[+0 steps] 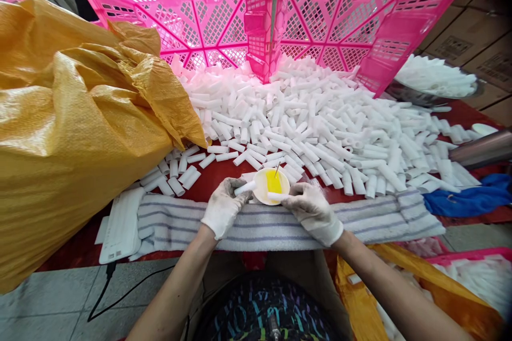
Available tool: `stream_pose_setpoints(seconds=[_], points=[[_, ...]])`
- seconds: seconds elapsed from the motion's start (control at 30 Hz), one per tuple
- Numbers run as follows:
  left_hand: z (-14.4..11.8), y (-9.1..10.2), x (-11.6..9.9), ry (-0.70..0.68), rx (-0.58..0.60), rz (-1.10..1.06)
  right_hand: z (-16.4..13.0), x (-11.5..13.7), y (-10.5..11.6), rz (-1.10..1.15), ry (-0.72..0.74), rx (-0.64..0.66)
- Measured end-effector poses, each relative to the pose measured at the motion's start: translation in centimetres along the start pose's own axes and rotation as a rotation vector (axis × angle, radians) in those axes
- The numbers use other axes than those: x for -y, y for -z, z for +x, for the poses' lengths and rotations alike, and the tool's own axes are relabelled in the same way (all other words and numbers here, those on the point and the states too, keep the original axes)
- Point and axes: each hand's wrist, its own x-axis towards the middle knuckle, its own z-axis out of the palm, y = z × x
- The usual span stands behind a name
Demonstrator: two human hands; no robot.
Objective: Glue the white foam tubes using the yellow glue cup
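Both hands wear white gloves with greyish fingertips. My left hand [227, 205] is closed on a short white tube [245, 188], just left of a small pale bowl [261, 195]. My right hand [312, 210] pinches another white tube [276, 196], whose far end lies over the bowl. Yellow stuff [274, 181] shows inside the bowl, and a thin metal stick [277, 170] leans in it. Below the bowl a grey-striped towel [256, 226] runs along the table's front edge.
A big heap of white tubes [296, 112] covers the red table. Two pink crates [224, 21] stand tipped behind it. A yellow sack [80, 117] bulges at left; a metal bowl of tubes [420, 95], steel cylinder [484, 149] and blue cloth [472, 197] lie right. A white power strip [122, 224] sits front left.
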Motion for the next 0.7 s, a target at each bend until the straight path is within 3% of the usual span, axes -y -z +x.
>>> stream_pose_setpoints(seconds=[0.13,0.23,0.3,0.4,0.5,0.6,0.7], points=[[-0.2,-0.3,-0.1,-0.051,-0.011,0.006,-1.5,0.2,1.0,0.169,-0.075,-0.09],[-0.7,-1.0,0.0,-0.078,0.047,0.018,-1.9,0.1,1.6,0.324,-0.218,-0.152],[-1.2,-1.6,0.1,-0.092,0.085,0.036,-1.7,0.2,1.7,0.42,-0.317,-0.117],[-2.2,-2.0,-0.2,-0.118,0.123,0.085,-1.4,0.8,1.6,0.407,-0.354,-0.059],[-3.3,-2.1,-1.1,-0.06,0.263,0.192,-2.1,1.7,1.8,0.199,-0.215,-0.062],[-4.4,-3.0,-1.5,0.023,0.407,0.377,-3.5,2.3,1.9,-0.194,0.15,-0.017],[-5.2,-5.2,-0.9,0.012,0.3,0.487,-4.4,2.5,1.1,-0.487,0.396,-0.06]])
